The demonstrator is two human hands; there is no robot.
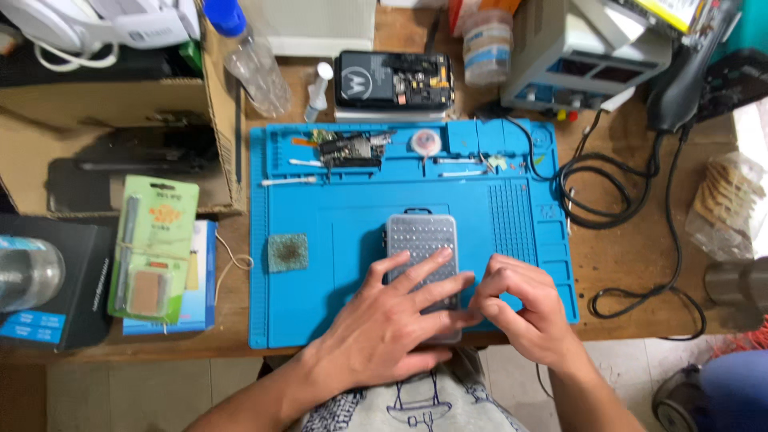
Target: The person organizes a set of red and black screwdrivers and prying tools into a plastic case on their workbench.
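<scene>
Fingers of the left hand [400, 316] lie spread flat, well apart from one another, across the near half of a grey bit-set case [422, 256], pressing on its lid. The right hand [520, 308] is at the case's right near edge, its fingers curled together with the tips touching the side of the case; whether they grip anything small there cannot be told. The case lies lengthwise in the near middle of a blue work mat [320, 232], which covers the centre of a wooden table [624, 264].

On the mat's left part, a small greenish square pad [287, 253] sits well apart from the case. Along the mat's far edge, in its tray slots, are a small circuit board [350, 149], a round roll of wire [426, 142] and a few thin white sticks. Just beyond the mat, a black opened phone [394, 80] rests on the table, with a small white bottle [318, 90] to its left and a clear plastic bottle with a blue cap [252, 56] further left. A grey bench power supply [584, 60] stands at the far right, and black cables [608, 192] loop on the table beside the mat. To the left are a cardboard box [120, 144] and a green blister pack [154, 248]
</scene>
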